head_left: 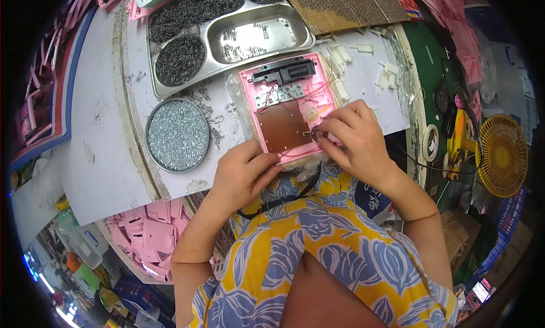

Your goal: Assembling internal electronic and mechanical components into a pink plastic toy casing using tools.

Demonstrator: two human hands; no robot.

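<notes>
A pink plastic casing (250, 91) lies in front of me on the work table. It holds a brown circuit board (279, 125), a black slotted part (284, 71), a perforated metal plate (271, 96), a small whitish wheel (310, 113) and thin red wires. The fingers of my left hand (241, 172) are closed at the casing's near left edge. At the board's right side my right hand (356, 138) pinches a small, dark, roundish part (318, 134); its exact kind is too small to tell.
A round tin (149, 136) of small silvery pieces stands left. Behind it is a divided metal tray (309, 40) with small dark springs. Cardboard (352, 7) and white plastic pieces (387, 75) lie at the back right. A yellow fan (502, 156) is far right; pink parts (158, 234) are piled lower left.
</notes>
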